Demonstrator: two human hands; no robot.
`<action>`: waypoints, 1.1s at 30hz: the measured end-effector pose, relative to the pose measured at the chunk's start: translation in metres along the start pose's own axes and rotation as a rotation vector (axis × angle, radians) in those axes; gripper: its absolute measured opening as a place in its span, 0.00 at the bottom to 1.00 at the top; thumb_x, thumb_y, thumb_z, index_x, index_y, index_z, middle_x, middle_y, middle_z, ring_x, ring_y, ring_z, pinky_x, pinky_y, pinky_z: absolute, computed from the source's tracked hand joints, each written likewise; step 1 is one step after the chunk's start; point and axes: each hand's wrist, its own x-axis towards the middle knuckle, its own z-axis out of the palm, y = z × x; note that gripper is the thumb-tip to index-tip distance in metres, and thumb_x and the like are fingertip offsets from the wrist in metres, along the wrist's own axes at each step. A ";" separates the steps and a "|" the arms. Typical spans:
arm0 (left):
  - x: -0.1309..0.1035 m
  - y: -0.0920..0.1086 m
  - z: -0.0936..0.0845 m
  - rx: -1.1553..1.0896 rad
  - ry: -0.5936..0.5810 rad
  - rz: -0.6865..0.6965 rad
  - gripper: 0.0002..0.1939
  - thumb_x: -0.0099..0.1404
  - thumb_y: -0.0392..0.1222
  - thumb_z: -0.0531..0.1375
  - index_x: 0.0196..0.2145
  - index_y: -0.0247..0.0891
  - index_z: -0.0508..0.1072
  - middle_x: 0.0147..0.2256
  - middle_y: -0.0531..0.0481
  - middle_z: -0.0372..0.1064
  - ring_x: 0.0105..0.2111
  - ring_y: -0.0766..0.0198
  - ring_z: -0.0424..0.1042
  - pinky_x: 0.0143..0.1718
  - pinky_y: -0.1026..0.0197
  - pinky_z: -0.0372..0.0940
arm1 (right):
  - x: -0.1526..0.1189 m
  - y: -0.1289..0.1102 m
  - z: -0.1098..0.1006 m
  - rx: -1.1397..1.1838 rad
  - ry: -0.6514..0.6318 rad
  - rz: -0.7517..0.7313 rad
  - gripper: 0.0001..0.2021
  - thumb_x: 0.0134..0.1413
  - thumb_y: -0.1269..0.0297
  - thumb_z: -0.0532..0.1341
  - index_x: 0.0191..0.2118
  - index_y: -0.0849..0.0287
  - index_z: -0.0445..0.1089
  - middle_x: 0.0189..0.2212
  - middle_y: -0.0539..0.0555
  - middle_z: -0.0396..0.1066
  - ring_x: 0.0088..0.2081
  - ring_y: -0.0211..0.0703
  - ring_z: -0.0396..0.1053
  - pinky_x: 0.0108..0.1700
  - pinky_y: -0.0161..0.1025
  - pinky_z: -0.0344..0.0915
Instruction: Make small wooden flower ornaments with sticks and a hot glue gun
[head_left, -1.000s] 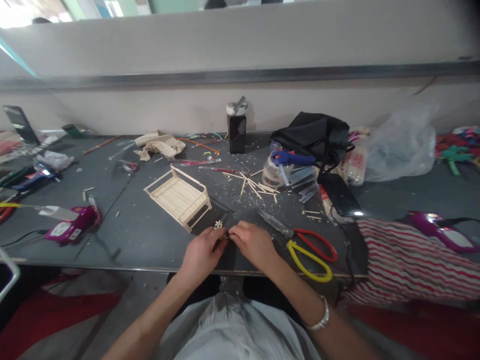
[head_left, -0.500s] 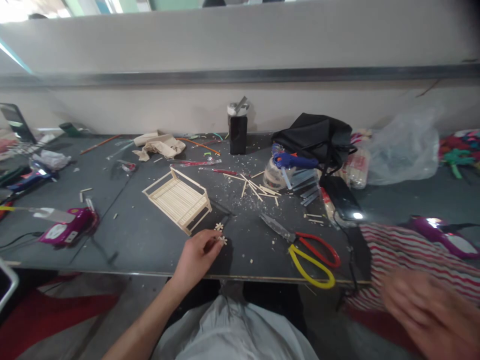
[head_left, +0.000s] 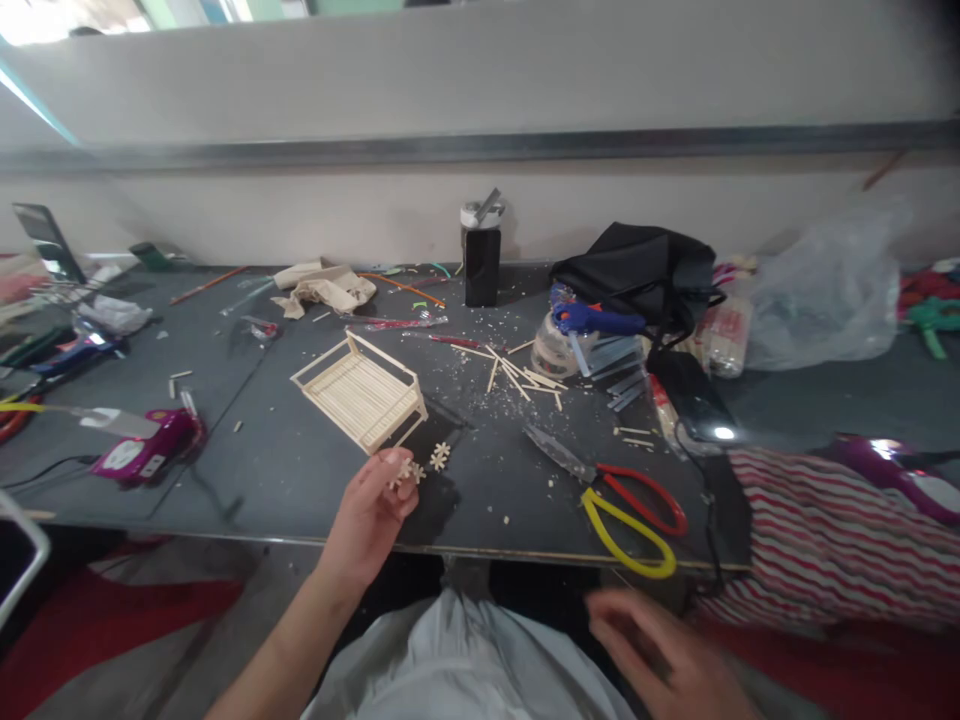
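My left hand (head_left: 371, 510) is at the table's near side, thumb and fingers closed on small star-shaped wooden pieces (head_left: 400, 473). Another star-shaped piece (head_left: 440, 456) appears to lie just beyond my fingertips. Touching or nearly touching the hand, a small cart-like frame of thin wooden sticks (head_left: 356, 395) has a slatted bed and railed sides. My right hand (head_left: 660, 650) is low in front of the lap, below the table edge. It is smeared by motion with its fingers bent; nothing shows in it.
Scissors (head_left: 592, 480) with red and yellow handles lie right of centre. Loose sticks (head_left: 517, 375), a blue glue gun (head_left: 592, 318), a black bag (head_left: 637, 265), a phone (head_left: 690, 400) and striped cloth (head_left: 840, 540) are around. A purple device (head_left: 146, 445) is at left.
My left hand has lifted and turned, showing the star-shaped pieces in its fingers. My right hand has moved left from the striped cloth to in front of the lap.
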 end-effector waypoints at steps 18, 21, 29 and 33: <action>-0.006 0.010 0.003 -0.151 -0.010 -0.127 0.09 0.63 0.37 0.56 0.34 0.31 0.75 0.28 0.46 0.70 0.25 0.67 0.68 0.27 0.66 0.67 | 0.136 -0.094 0.089 -0.015 -0.195 -0.364 0.18 0.56 0.71 0.58 0.52 0.55 0.70 0.45 0.57 0.73 0.44 0.46 0.70 0.49 0.44 0.65; -0.013 0.017 -0.002 -0.064 0.006 -0.047 0.10 0.62 0.39 0.58 0.36 0.31 0.76 0.29 0.46 0.69 0.25 0.66 0.68 0.23 0.66 0.64 | 0.132 -0.091 0.092 -0.075 -0.226 -0.360 0.12 0.55 0.69 0.61 0.45 0.55 0.75 0.42 0.58 0.73 0.46 0.51 0.69 0.49 0.46 0.64; -0.027 0.005 -0.008 0.217 0.075 -0.018 0.11 0.55 0.41 0.69 0.34 0.34 0.76 0.25 0.54 0.66 0.23 0.73 0.62 0.23 0.70 0.58 | 0.135 -0.086 0.093 0.155 -0.165 -0.199 0.08 0.57 0.65 0.59 0.35 0.57 0.76 0.34 0.55 0.76 0.38 0.45 0.71 0.44 0.41 0.65; -0.026 -0.006 0.006 0.300 -0.032 -0.062 0.15 0.56 0.45 0.68 0.39 0.36 0.75 0.23 0.54 0.67 0.22 0.71 0.62 0.24 0.69 0.57 | 0.132 -0.090 0.084 0.395 -0.153 -0.017 0.12 0.56 0.57 0.59 0.35 0.60 0.76 0.21 0.50 0.72 0.20 0.37 0.65 0.23 0.33 0.61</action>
